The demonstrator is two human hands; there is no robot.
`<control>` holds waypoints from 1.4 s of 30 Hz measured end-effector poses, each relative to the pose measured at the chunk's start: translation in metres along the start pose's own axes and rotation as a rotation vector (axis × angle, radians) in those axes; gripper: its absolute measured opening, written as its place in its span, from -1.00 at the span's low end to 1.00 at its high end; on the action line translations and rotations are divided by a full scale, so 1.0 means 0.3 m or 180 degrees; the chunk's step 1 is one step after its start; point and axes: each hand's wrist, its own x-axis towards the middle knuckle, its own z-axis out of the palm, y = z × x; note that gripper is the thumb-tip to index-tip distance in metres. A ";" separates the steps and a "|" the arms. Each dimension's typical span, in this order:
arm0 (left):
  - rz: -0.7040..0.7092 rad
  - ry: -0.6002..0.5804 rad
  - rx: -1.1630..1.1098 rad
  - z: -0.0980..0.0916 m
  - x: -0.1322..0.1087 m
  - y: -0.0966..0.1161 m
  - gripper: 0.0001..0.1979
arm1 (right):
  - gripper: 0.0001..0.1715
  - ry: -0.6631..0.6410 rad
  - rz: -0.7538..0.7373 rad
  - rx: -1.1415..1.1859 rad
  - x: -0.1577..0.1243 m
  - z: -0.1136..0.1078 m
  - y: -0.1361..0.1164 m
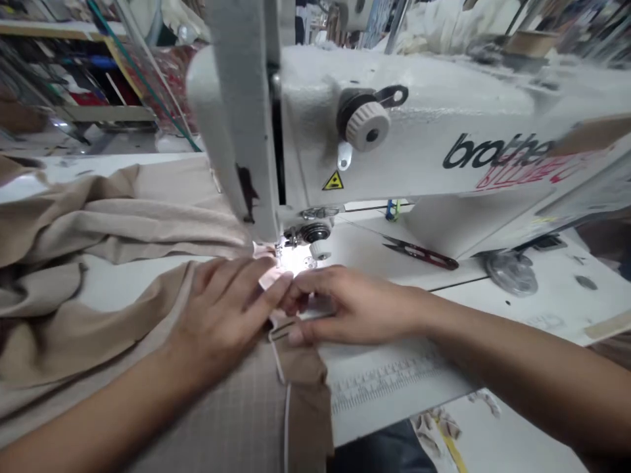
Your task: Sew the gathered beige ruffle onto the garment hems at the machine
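Observation:
A white sewing machine (419,125) stands over the work, its lamp lighting the needle area. Beige checked fabric (236,407) with a brown edge strip (310,407) runs up under the presser foot. My left hand (231,295) lies flat on the fabric just left of the foot, fingers stretched out. Close in front of the foot, my right hand (340,302) has its thumb and bent fingers around the fabric's right edge. The two hands meet near the needle, and the cloth between them is partly hidden.
Thread snips (421,253) lie on the machine bed, right of the needle. A clear round bobbin case (513,272) sits farther right. Folded beige cloth (123,217) spreads to the left. A printed ruler (384,384) runs along the front edge, with fabric scraps (436,430) below.

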 end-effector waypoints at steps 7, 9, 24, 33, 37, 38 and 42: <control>-0.0488 -0.0255 -0.0814 -0.011 0.029 -0.001 -0.70 | -0.64 0.0397 -0.0006 -0.1429 -0.040 -0.025 0.076; -0.0877 -0.0234 -0.1117 -0.012 0.037 0.000 -0.69 | -0.54 0.0412 -0.0004 -0.1797 -0.024 0.003 0.094; -0.0575 -0.0137 -0.1066 0.006 -0.012 -0.011 -0.59 | -0.54 0.0599 -0.0101 -0.2190 -0.016 0.056 0.122; -0.0845 -0.0363 -0.1332 -0.017 -0.061 -0.025 -0.54 | -0.49 0.0638 -0.0286 -0.2368 -0.009 0.073 0.132; -0.0528 -0.0504 -0.0932 -0.003 -0.109 -0.033 -0.55 | -0.52 0.0572 -0.0212 -0.2350 -0.005 0.071 0.127; -0.0499 -0.0516 -0.0885 0.001 -0.112 -0.032 -0.55 | -0.52 0.0551 -0.0197 -0.2336 -0.003 0.069 0.126; -0.0351 -0.0395 -0.0836 0.004 -0.091 -0.026 -0.58 | -0.49 0.0412 -0.0086 -0.2293 0.001 0.061 0.119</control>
